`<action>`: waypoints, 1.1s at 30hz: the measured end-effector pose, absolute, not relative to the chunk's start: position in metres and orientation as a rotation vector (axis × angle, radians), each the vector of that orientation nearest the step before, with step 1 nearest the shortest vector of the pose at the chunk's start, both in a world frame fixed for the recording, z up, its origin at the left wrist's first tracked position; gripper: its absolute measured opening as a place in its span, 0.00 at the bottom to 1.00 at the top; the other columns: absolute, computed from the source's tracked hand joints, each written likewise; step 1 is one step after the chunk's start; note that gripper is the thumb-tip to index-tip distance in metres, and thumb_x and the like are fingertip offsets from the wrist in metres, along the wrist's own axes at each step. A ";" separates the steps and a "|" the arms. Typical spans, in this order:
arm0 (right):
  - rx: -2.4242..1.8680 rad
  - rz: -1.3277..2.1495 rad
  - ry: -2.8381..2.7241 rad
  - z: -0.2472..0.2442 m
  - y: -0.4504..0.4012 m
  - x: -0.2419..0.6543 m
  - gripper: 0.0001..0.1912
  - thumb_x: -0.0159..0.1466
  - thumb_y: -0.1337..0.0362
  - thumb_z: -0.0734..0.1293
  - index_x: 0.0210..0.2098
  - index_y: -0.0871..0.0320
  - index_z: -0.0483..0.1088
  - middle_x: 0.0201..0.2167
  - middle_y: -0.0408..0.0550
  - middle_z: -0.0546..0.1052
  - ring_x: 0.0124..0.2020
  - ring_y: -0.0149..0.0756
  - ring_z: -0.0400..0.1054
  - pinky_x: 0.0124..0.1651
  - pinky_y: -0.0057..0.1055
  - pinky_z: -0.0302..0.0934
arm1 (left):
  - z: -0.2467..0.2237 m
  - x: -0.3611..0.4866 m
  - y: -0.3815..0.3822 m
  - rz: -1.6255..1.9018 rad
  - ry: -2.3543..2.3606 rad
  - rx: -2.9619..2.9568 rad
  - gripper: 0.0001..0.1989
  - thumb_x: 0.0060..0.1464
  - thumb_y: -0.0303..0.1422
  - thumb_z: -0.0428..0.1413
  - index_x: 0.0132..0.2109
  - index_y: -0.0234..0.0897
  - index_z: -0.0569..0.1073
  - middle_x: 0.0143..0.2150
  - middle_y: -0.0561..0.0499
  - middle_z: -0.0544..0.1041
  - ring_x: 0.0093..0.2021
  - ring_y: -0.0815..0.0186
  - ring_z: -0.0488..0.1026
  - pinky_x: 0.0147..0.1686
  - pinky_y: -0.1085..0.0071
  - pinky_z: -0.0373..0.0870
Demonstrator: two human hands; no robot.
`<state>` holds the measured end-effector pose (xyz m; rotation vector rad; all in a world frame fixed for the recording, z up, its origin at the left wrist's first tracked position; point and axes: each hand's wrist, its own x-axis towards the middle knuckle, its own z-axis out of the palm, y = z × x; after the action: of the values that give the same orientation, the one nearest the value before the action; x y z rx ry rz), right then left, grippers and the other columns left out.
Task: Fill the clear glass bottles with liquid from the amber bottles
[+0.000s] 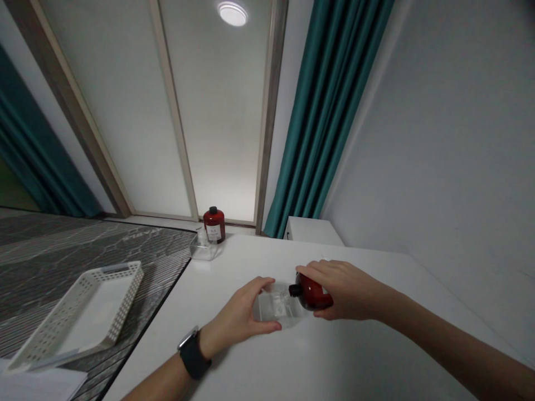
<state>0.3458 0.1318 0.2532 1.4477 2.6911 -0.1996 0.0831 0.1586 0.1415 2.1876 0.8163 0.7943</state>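
Note:
My right hand (334, 284) is wrapped round a dark red bottle (315, 294), which is tilted on its side with its black cap (295, 290) pointing left. Just left of the cap, a clear plastic box (278, 305) rests on the white table. Thumb and fingers of my left hand (246, 312), which wears a dark watch on the wrist, hold the left side of this box. What lies inside the clear box is too faint to make out.
A second red bottle (214, 225) stands upright at the table's far left corner, behind another clear box (203, 247) holding something transparent. On the grey striped surface to the left sits a white perforated basket (129, 289). A white cabinet (313, 230) stands beyond the white table (234, 356).

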 end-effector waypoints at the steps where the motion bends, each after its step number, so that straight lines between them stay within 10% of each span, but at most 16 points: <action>1: 1.448 -0.198 2.694 0.253 0.132 0.346 0.38 0.54 0.57 0.75 0.62 0.54 0.63 0.52 0.56 0.76 0.50 0.55 0.71 0.51 0.47 0.64 | 0.142 0.083 0.158 0.794 0.816 2.188 0.37 0.47 0.36 0.71 0.61 0.39 0.63 0.55 0.44 0.74 0.52 0.54 0.73 0.54 0.56 0.70; 33: 1.402 -0.150 2.724 0.256 0.131 0.347 0.36 0.56 0.57 0.73 0.62 0.55 0.62 0.51 0.55 0.76 0.49 0.54 0.71 0.50 0.45 0.64 | 0.148 0.085 0.155 0.813 0.837 2.155 0.34 0.48 0.35 0.69 0.60 0.39 0.65 0.54 0.44 0.75 0.52 0.53 0.74 0.55 0.56 0.70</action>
<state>0.3471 0.1311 0.2562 1.4016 2.7240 -0.1498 0.0847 0.1549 0.1482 2.1553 0.8370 0.8135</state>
